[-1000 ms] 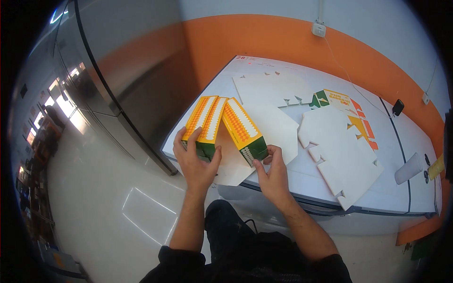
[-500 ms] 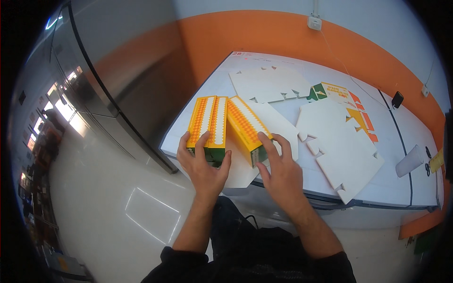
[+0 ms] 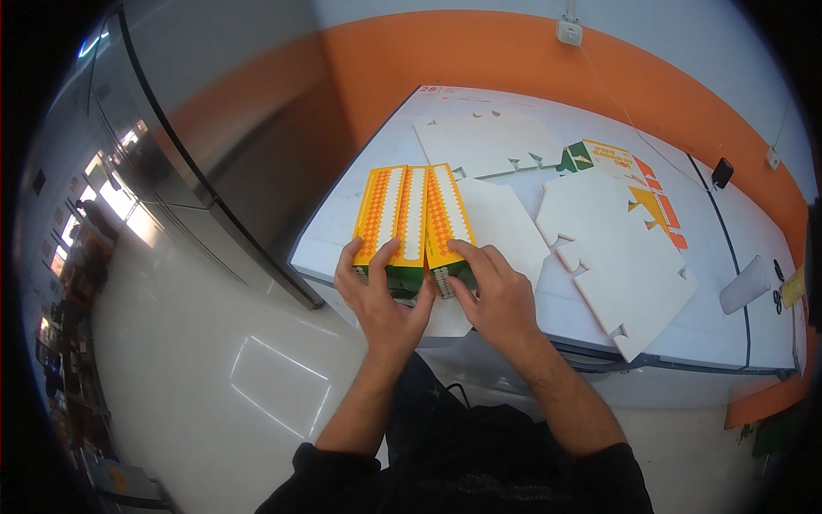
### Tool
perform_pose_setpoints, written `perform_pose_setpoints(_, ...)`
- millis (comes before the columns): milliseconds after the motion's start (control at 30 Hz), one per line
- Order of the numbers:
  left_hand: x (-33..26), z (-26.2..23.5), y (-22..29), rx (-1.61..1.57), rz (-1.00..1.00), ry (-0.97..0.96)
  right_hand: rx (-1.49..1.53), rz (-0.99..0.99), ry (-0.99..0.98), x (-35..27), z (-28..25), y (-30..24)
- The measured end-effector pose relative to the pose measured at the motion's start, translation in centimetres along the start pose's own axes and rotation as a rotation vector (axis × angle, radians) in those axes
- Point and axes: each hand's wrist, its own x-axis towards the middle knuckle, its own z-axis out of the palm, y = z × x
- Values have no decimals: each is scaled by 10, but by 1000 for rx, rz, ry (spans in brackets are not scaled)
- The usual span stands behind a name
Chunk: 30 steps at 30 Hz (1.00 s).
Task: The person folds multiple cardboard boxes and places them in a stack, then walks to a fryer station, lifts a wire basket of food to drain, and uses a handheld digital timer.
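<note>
Three yellow-and-green boxes (image 3: 415, 206) lie side by side near the table's close left corner, over a white board (image 3: 505, 214) on the white table (image 3: 338, 227). With twelve o'clock straight ahead of the person, the left box (image 3: 381, 210) and middle box (image 3: 414, 231) run long-ways toward about twelve, while the right box (image 3: 447, 201) tilts slightly toward eleven. Only a thin seam parts the middle and right boxes; whether they touch along its length cannot be told.

The left hand (image 3: 381, 308) is nearer the first two: its fingers bend over their near top edge and its thumb lies by the green end, so it seems to grasp both together. The right hand (image 3: 503, 304) clasps the right box, index finger on top and thumb against the near green end. Each box extends away toward twelve from the fingertips.

Orange and white rows of shapes pattern the box tops; no lettering is legible there. A flat printed carton (image 3: 612, 154), at two o'clock from the boxes, bears large lettering, and small red characters (image 3: 428, 89) mark the table's far corner, near twelve. A notched white board (image 3: 616, 248) lies at about three.
</note>
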Motion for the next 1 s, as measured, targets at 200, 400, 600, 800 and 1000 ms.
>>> perform_pose_setpoints(200,1,1,0,4,-1,7,-38,20,-52,0,3,-2)
perform_pose_setpoints(400,3,0,1,10,4,16,-120,2,-64,2,5,-8)
perform_pose_setpoints(600,2,6,1,14,-2,30,-162,45,-135,8,6,-15)
perform_pose_setpoints(800,3,9,1,0,-1,44,-232,52,-179,12,6,-22)
perform_pose_setpoints(1000,0,11,-1,-13,-16,53,-142,104,-166,13,15,-19)
